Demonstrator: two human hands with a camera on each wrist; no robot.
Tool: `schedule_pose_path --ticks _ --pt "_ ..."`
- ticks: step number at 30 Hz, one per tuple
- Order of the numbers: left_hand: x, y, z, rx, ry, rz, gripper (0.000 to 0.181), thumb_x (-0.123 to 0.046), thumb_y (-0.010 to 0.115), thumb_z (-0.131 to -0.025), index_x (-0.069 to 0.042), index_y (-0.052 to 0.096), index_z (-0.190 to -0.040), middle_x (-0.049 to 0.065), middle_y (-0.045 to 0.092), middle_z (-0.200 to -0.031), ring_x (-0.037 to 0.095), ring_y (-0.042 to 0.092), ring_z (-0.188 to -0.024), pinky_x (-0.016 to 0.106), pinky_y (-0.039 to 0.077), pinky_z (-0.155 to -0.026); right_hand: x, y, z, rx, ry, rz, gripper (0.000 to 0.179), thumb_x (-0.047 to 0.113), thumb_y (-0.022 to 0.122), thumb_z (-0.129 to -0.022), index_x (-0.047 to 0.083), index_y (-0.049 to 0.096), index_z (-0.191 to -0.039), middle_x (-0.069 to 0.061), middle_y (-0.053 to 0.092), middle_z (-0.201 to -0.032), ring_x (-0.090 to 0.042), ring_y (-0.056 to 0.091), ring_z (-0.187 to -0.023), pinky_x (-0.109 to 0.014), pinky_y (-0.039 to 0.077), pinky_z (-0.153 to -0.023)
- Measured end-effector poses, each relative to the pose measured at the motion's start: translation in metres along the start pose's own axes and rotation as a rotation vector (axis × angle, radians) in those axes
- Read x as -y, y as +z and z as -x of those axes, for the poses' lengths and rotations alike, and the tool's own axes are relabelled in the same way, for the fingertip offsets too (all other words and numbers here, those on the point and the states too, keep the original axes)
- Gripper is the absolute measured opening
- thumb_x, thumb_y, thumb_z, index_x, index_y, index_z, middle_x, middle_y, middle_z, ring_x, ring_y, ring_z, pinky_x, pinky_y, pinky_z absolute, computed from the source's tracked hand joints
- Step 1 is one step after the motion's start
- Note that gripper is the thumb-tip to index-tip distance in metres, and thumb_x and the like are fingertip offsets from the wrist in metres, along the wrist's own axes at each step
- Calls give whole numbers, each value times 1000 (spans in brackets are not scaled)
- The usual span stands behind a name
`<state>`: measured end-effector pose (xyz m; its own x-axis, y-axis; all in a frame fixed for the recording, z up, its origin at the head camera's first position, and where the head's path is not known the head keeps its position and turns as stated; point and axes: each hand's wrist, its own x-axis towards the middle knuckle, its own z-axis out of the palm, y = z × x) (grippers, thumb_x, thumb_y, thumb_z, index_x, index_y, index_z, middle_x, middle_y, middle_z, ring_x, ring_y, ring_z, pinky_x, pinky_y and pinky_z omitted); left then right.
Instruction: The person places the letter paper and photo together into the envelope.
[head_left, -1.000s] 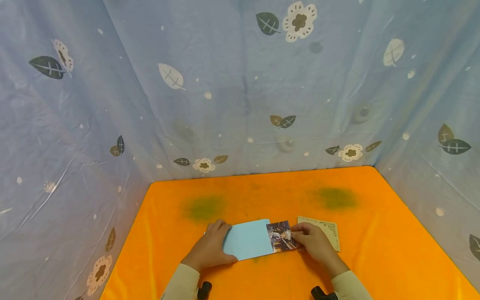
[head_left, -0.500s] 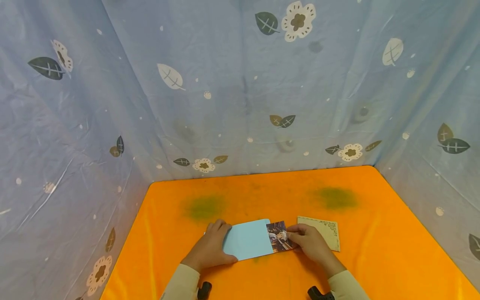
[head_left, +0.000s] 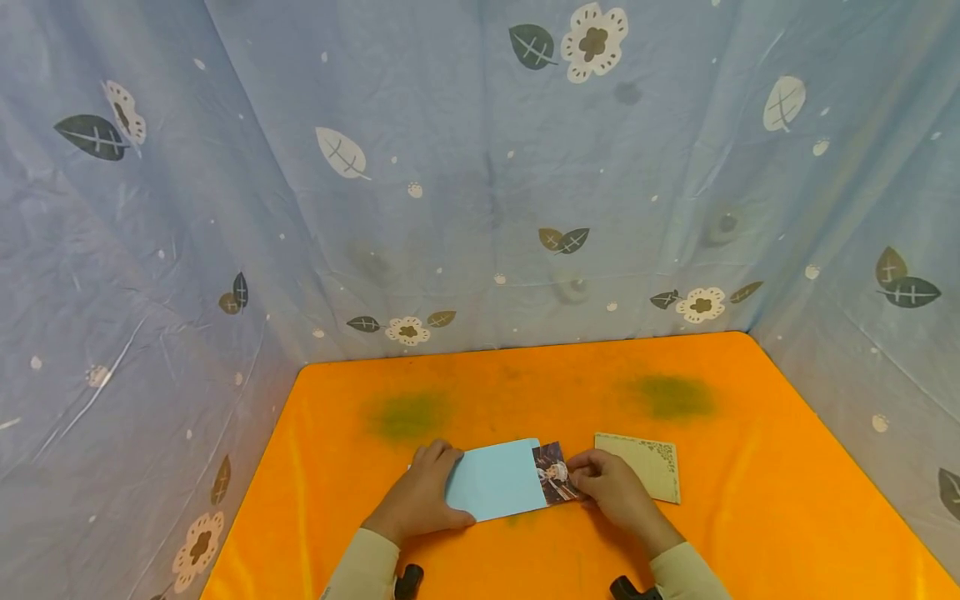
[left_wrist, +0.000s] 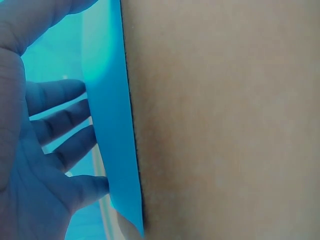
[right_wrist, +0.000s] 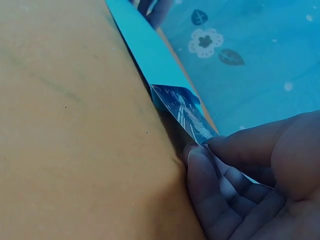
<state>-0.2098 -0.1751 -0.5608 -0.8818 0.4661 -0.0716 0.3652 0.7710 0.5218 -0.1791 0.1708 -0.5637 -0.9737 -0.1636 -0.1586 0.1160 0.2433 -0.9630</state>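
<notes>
A light blue envelope (head_left: 498, 479) lies on the table, with its opening towards the right. My left hand (head_left: 422, 496) holds its left end, the thumb at the near edge and the fingers at the far edge. In the left wrist view the fingertips meet the side of the envelope (left_wrist: 112, 115). A dark printed picture card (head_left: 553, 475) sits partly inside the opening, its right part showing. Thumb and forefinger of my right hand (head_left: 621, 493) pinch the card's outer end, as the right wrist view shows the card (right_wrist: 182, 112) slightly raised from the table.
An orange cloth covers the table (head_left: 525, 392), with two greenish stains. Right of the envelope, partly behind my right hand, lies a tan card or envelope (head_left: 648, 467) with a dark ornament in its corner. Pale blue patterned curtains (head_left: 450, 208) enclose the table's back and sides.
My right hand has moved left, sliding the picture card deeper into the envelope, so less of it shows. The left hand and the envelope have stayed in place.
</notes>
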Motion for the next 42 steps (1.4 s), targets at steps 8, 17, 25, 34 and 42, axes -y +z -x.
schedule_pose_path --ticks 8,17,25,34,42 --pt "0 0 0 1 -3 -3 100 -60 94 -78 -6 57 -153 6 50 -142 27 46 -123 47 55 -95 -1 3 -1 -3 3 -2 18 -2 62 -109 -10 66 -125 -13 68 -102 -29 68 -85 -41 61 -74" --pt "-1 0 0 5 -1 5 99 -59 94 -79 -6 56 -154 6 49 -143 28 46 -123 48 55 -94 0 9 -3 22 5 -18 17 -4 60 -108 -11 66 -124 -13 64 -96 -28 65 -79 -37 60 -72" --pt "-1 0 0 11 -14 4 101 -62 94 -78 -7 56 -155 8 49 -146 30 46 -126 49 55 -96 1 15 -4 18 -2 -22 16 -3 63 -108 -10 67 -122 -11 64 -93 -27 65 -77 -36 60 -70" --pt "-2 -2 1 14 -10 12 100 -60 94 -79 -6 56 -154 7 49 -144 29 46 -125 49 55 -96 2 20 -6 51 -8 -53 15 -6 63 -107 -12 64 -120 -13 64 -89 -27 65 -76 -34 60 -68" --pt "-2 -2 1 13 -13 15 101 -60 95 -78 -6 56 -154 8 48 -146 29 45 -125 48 55 -96 4 25 -8 47 -9 -42 14 -6 64 -106 -12 64 -119 -12 65 -86 -26 65 -75 -36 60 -68"
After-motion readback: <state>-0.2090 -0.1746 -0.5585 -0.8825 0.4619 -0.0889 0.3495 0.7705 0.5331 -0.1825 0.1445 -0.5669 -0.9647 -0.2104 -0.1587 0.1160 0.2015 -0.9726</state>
